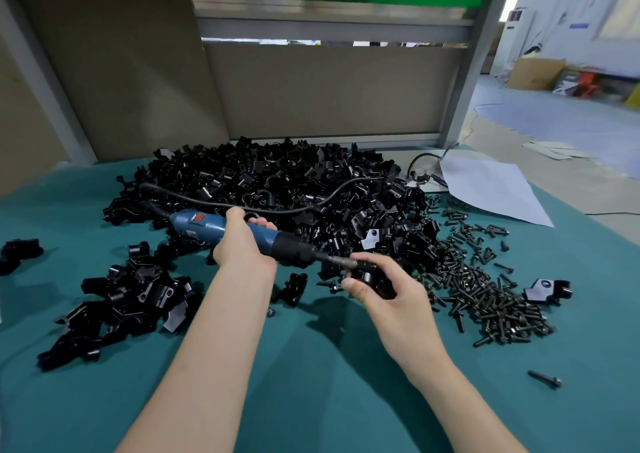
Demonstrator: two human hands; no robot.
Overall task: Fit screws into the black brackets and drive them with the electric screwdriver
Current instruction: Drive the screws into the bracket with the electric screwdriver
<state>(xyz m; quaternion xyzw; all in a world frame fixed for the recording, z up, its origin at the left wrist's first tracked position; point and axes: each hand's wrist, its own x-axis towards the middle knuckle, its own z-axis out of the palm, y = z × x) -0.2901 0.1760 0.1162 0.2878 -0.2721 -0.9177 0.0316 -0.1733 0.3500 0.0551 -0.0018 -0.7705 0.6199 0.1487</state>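
My left hand point(242, 241) grips the blue electric screwdriver point(197, 227) around its middle, holding it nearly level with the black nose pointing right. The bit point(341, 262) meets a black bracket point(379, 281) that my right hand point(388, 290) holds above the green table. The screw at the bit's tip is mostly hidden by my fingers. A big heap of black brackets point(277, 182) lies behind the tool. A heap of dark screws point(485, 290) spreads to the right of my right hand.
A smaller pile of brackets point(128, 300) lies at the left, with single brackets point(20, 253) point(549, 290) at the far left and far right. The tool's black cord point(277, 206) runs over the big heap. White paper point(491, 186) lies at the back right. A lone screw point(545, 379) rests near the right front.
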